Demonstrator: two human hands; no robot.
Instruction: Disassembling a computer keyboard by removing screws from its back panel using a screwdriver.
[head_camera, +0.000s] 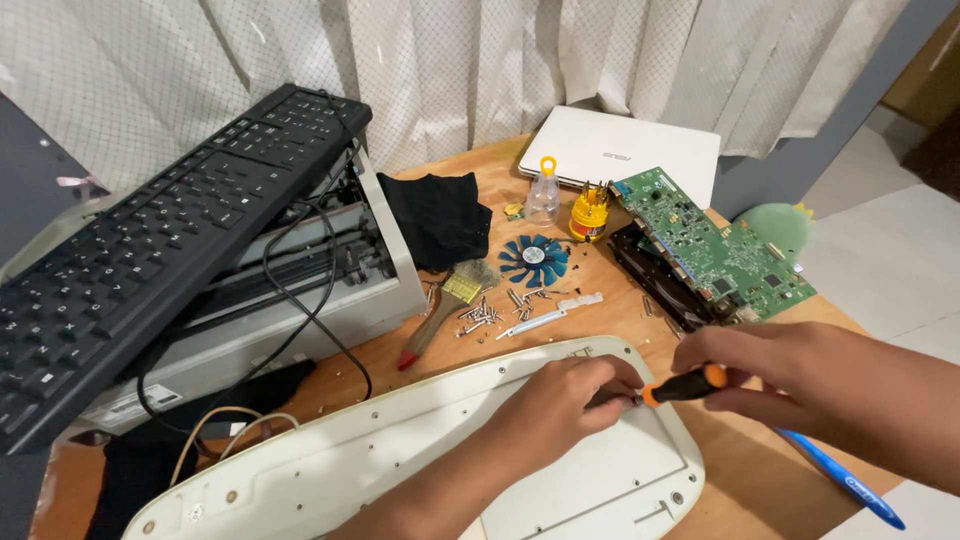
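Screwdriver (680, 384), black handle with orange collar, held level over the near edge of the table (480, 165); the right hand (770, 370) wraps its fingers closed around the handle. The shaft points left into the left hand (565, 400), whose fingers are curled shut about the tip, which is hidden there; whether they also pinch a screw cannot be told. Both hands work above a cream plastic keyboard shell (400, 455), long, rounded at the corners, smooth, dotted with small screw holes, lying face down at the table's front.

Beyond the shell: loose metal screws (485, 315) scattered on the bare wood; a flat paintbrush (440, 315) with a red-tipped handle; a blue plastic fan rotor (534, 260) with curved blades. A yellow round holder (590, 212) stands upright with screwdriver bits in it, just beside a small clear bottle (543, 195) with a yellow cap; its contents cannot be told. A green circuit board (715, 245) rests tilted on a black part. A closed white laptop (620, 150) lies at the far edge. At left, a black keyboard (170, 225) leans on a grey open device (300, 290), a black cloth (440, 215) beside it. A blue pen (840, 480) lies under the right forearm.
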